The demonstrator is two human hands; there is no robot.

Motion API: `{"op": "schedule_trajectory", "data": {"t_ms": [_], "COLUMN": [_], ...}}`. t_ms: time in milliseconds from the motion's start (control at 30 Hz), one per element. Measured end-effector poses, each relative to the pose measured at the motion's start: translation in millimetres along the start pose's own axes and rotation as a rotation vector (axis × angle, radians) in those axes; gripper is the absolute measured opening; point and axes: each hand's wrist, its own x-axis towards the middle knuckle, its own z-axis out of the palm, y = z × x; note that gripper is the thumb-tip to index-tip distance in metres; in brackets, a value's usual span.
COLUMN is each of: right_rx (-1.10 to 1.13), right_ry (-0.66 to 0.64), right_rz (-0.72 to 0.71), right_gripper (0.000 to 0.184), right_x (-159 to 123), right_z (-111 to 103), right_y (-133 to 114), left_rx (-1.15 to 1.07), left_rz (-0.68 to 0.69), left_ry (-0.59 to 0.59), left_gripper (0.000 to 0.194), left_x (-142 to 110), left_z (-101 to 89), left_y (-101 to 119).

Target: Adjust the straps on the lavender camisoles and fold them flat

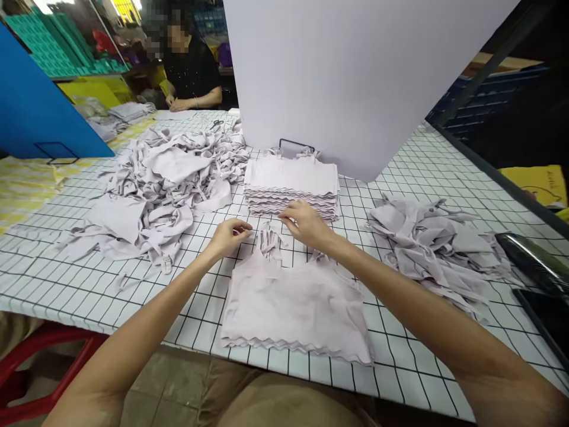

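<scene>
A neat stack of pale pinkish camisole tops point(293, 311) lies flat in front of me, wavy hems toward me. The thin straps point(269, 242) of the top piece lie bunched at its far left. Just left of these straps is my left hand point(230, 236), fingers loosely bent and slightly apart, with nothing visible in them. My right hand point(306, 224) hovers right of the straps, thumb and fingers parted, near the front of a second folded stack point(291, 178). My right forearm partly covers the straps on the right side of the near stack.
A large loose heap of the same garments point(173, 166) lies left, a smaller heap point(435, 243) right. A hanging white board point(355, 77) and a blue board point(40, 95) rise above the grid-patterned table point(204, 323). Dark shiny objects point(533, 261) lie far right. A person point(193, 71) sits across.
</scene>
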Motion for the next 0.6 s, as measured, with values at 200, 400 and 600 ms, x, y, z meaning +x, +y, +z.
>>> {"op": "schedule_trajectory", "data": {"t_ms": [200,400,600], "right_rx": [-0.154,-0.027,0.061], "right_ry": [-0.236,0.199,0.422], "right_rz": [0.062,-0.238,-0.566], "right_gripper": [0.009,0.023,0.014], "right_x": [52,27,-2], "right_z": [34,26,14], "right_y": [-2,-12,-31], "left_rx": [-0.089,-0.431,-0.906], "left_rz": [-0.058,-0.110,-0.299], "left_ry": [-0.035,-0.075,-0.220], "left_gripper": [0.030,0.043,0.045], "left_x": [22,6,-10], "left_z": [0.7,-11.4,-1.8], "left_y": [-3,15,34]}}
